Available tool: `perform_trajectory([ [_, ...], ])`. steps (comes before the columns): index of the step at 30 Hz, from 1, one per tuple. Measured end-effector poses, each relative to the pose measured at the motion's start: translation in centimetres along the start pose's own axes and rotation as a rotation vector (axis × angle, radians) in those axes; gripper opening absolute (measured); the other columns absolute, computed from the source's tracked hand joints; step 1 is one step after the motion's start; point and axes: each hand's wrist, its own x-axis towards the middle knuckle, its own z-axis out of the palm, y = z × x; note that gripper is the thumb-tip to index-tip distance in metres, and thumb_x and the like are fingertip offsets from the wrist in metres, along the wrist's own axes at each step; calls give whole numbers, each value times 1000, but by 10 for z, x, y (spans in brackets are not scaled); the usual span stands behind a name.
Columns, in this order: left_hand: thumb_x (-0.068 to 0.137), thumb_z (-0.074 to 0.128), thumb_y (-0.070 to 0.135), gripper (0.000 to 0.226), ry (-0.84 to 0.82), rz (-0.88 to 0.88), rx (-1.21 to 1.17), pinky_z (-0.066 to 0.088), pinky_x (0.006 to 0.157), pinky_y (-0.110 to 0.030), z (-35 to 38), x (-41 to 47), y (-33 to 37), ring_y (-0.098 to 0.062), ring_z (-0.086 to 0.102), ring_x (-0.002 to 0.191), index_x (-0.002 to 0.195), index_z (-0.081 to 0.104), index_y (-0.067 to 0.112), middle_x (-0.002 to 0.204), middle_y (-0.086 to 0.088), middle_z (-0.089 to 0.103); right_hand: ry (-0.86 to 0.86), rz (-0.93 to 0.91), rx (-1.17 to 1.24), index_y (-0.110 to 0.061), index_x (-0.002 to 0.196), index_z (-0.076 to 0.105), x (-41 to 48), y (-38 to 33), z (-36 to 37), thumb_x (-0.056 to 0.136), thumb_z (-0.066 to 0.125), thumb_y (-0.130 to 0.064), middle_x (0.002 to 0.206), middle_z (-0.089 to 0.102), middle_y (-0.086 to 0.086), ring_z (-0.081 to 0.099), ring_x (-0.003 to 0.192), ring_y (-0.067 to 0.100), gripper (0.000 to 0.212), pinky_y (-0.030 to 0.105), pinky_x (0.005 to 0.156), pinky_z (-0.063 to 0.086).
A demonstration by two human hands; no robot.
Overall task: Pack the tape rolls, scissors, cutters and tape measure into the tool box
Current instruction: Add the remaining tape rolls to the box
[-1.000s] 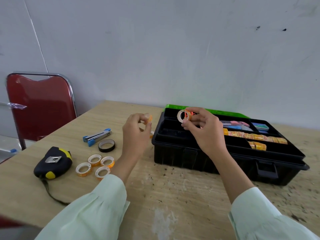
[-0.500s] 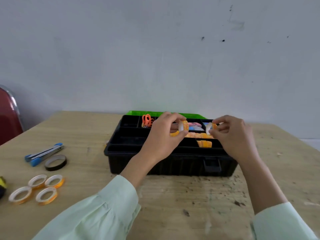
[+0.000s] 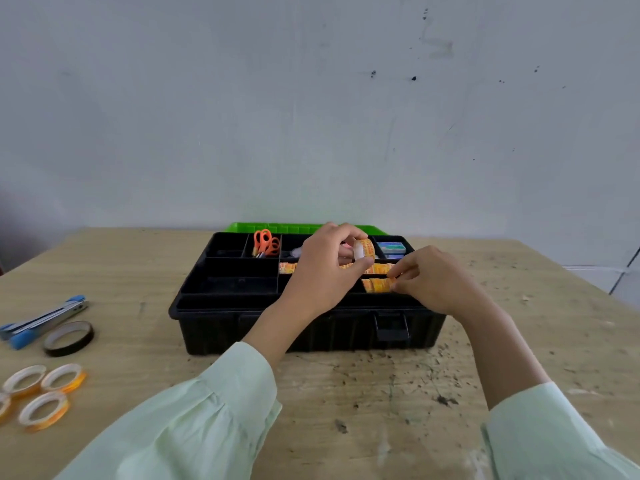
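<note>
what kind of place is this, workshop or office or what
Hard to say for sure; probably a plain workroom or classroom. A worn, stained wooden table stands against a bare, scuffed white wall, and stationery such as tape rolls is being packed into a black tool box.

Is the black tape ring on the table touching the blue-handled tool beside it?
Apart. The head view shows a strip of bare table between the black tape ring and the blue-handled tool.
</note>
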Motion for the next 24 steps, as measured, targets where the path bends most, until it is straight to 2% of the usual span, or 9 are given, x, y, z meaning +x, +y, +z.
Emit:
perform_trajectory([
  [3,83,70,17,29,-17,-11,-3,51,79,-10,3,1,0,-7,64,88,111,62,15,106,-3,56,13,-12,16,-17,99,73,1,1,3,88,63,-8,98,67,3,61,95,19,17,23,70,43],
  [5,83,71,19,29,-36,-12,11,55,82,-19,6,3,-1,-7,65,87,111,62,16,106,-2,57,47,-12,78,-19,86,68,1,5,3,83,69,-8,89,68,1,62,86,16,12,18,60,39],
  [8,83,71,24,30,-90,-14,41,56,81,-25,16,4,-1,-6,65,85,111,62,18,107,1,58,101,-36,169,-18,78,64,2,12,1,75,77,-8,79,66,-2,57,73,10,17,19,57,34],
  [10,83,70,25,31,-104,-11,56,56,80,-25,24,6,0,-5,64,86,111,61,18,107,2,59,102,-57,257,-17,80,65,2,15,2,77,74,-5,74,67,0,60,70,10,15,21,59,37],
  [13,84,70,22,28,-95,-16,51,56,76,-28,35,8,1,-6,64,83,109,59,16,104,2,61,85,-16,466,-11,90,62,2,17,2,93,53,-4,73,71,7,71,67,18,11,22,64,48],
  [16,84,67,18,20,-94,-30,30,56,76,-32,44,9,1,-8,64,81,102,58,14,99,3,62,59,38,603,-6,93,63,6,20,0,97,40,-17,72,73,11,73,70,26,25,40,85,54],
  [19,82,69,17,21,-97,-24,35,53,73,-27,48,9,0,-9,63,83,98,57,14,97,3,61,22,-5,537,-5,84,69,4,19,-2,95,48,-40,73,75,7,74,73,24,42,46,89,52],
  [21,79,73,16,28,-101,-11,35,50,71,-24,48,8,0,-10,63,85,101,56,11,97,2,59,54,-28,474,-9,75,71,2,18,1,92,57,-38,71,74,5,73,75,25,36,48,87,53],
  [24,72,79,22,40,-119,-12,118,51,83,-32,48,6,-6,-13,59,94,103,55,14,99,4,61,87,-7,503,-6,78,70,5,20,2,92,60,-30,71,74,9,73,73,25,30,47,85,56],
])
